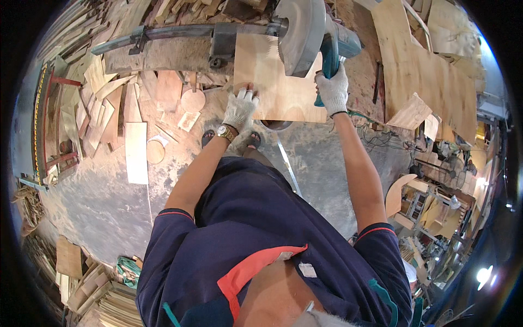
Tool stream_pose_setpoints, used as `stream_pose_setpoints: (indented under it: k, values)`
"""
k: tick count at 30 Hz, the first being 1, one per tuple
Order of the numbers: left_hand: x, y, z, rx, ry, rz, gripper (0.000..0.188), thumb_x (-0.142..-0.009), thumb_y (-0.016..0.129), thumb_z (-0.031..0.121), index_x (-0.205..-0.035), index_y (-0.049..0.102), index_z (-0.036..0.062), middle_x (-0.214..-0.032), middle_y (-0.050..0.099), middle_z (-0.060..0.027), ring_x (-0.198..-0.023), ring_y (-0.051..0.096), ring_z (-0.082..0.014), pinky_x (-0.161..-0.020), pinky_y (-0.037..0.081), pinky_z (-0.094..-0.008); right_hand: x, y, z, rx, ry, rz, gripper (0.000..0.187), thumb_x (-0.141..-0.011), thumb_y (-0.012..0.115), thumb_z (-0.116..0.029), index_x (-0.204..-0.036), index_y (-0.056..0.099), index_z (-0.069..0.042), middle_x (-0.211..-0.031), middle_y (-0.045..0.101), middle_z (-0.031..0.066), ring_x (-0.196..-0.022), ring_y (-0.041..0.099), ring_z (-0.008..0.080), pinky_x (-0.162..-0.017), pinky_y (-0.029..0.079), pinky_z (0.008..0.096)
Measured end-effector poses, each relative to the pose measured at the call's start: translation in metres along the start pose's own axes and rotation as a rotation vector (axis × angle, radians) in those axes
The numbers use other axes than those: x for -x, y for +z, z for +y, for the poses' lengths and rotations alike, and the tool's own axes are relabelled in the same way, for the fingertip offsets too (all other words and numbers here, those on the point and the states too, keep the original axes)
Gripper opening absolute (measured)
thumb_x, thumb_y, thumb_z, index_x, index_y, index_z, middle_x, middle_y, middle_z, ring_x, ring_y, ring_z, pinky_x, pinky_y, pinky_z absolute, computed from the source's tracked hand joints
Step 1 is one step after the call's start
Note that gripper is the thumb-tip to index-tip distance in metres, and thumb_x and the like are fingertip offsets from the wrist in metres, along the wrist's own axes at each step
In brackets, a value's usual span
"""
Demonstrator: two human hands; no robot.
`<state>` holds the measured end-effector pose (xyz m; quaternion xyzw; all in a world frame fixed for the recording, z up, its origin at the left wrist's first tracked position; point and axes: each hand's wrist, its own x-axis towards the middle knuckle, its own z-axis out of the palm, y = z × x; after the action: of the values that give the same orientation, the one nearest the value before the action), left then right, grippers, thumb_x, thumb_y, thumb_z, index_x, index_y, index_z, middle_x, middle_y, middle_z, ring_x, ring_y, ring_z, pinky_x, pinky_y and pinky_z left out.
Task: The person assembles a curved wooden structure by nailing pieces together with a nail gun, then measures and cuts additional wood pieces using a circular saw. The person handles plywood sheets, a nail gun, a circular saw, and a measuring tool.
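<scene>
A light plywood board [294, 103] lies under the power saw [303, 38], whose round grey guard covers most of the toothed blade. My right hand [333, 92], in a white knit glove, is closed around the saw's teal handle [329, 54]. At the board's left edge, my left hand [239, 109] grips it, the gloved fingers resting over the top; the thumb's hold is hard to see. The blade's lower edge comes down close above the board, and whether it touches the wood cannot be told. A watch [225, 131] sits on my left wrist.
A metal rail [174, 31] with a clamp stretches left from the saw. Wood offcuts [103, 117] litter the floor at left, including a long pale plank [136, 152]. Large plywood sheets [425, 71] lie at right, near tangled cables [376, 136]. A fan [449, 169] stands farther right.
</scene>
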<state>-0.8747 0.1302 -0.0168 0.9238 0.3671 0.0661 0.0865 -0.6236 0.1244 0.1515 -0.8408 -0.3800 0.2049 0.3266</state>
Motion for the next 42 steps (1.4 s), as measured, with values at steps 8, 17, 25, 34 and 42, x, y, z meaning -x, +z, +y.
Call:
stream_pose_setpoints:
  k: [8, 17, 25, 34, 42]
  values:
    - [0.004, -0.011, 0.001, -0.018, -0.018, -0.041, 0.067, -0.075, 0.07, 0.02, -0.139, 0.053, 0.0089, -0.152, 0.047, -0.016, -0.133, 0.048, -0.0273, -0.092, 0.047, -0.051, -0.003, 0.004, 0.005, 0.002, -0.021, 0.027, 0.035, -0.077, 0.071, -0.016, -0.107, 0.058, -0.004, -0.077, 0.068, 0.0107, -0.063, 0.069, 0.0224, -0.062, 0.055, 0.0382]
    - [0.004, -0.007, -0.003, -0.039, -0.006, 0.066, 0.066, -0.075, 0.071, 0.023, -0.138, 0.055, 0.0101, -0.149, 0.05, -0.0154, -0.128, 0.052, -0.0265, -0.092, 0.046, -0.0511, -0.002, 0.002, 0.004, -0.027, -0.038, 0.013, 0.034, -0.076, 0.071, -0.015, -0.106, 0.059, -0.003, -0.079, 0.069, 0.0109, -0.065, 0.069, 0.0223, -0.063, 0.055, 0.0378]
    - [0.002, -0.017, -0.001, 0.02, -0.027, -0.06, 0.062, -0.075, 0.07, 0.02, -0.135, 0.058, 0.0095, -0.141, 0.055, -0.0134, -0.124, 0.053, -0.0251, -0.092, 0.046, -0.0503, -0.005, 0.005, 0.013, 0.009, -0.048, 0.04, 0.036, -0.074, 0.072, -0.016, -0.106, 0.06, -0.003, -0.082, 0.07, 0.0127, -0.069, 0.07, 0.025, -0.066, 0.056, 0.0386]
    - [0.005, -0.015, -0.002, 0.075, -0.019, -0.048, 0.059, -0.08, 0.067, 0.016, -0.137, 0.054, 0.0083, -0.147, 0.049, -0.015, -0.134, 0.047, -0.0295, -0.095, 0.045, -0.0529, 0.004, 0.029, 0.045, -0.076, -0.066, 0.089, 0.034, -0.071, 0.071, -0.012, -0.102, 0.059, -0.004, -0.085, 0.073, 0.0112, -0.074, 0.071, 0.0281, -0.071, 0.056, 0.0395]
    - [-0.001, -0.01, -0.022, 0.588, -0.442, 0.214, 0.074, -0.076, 0.082, 0.044, -0.134, 0.053, 0.0089, -0.146, 0.049, -0.0196, -0.13, 0.051, -0.0379, -0.099, 0.046, -0.0529, 0.001, 0.033, 0.05, 0.001, -0.166, 0.124, 0.028, -0.079, 0.067, -0.002, -0.105, 0.055, -0.003, -0.082, 0.07, 0.0068, -0.057, 0.062, 0.0139, -0.053, 0.052, 0.0299]
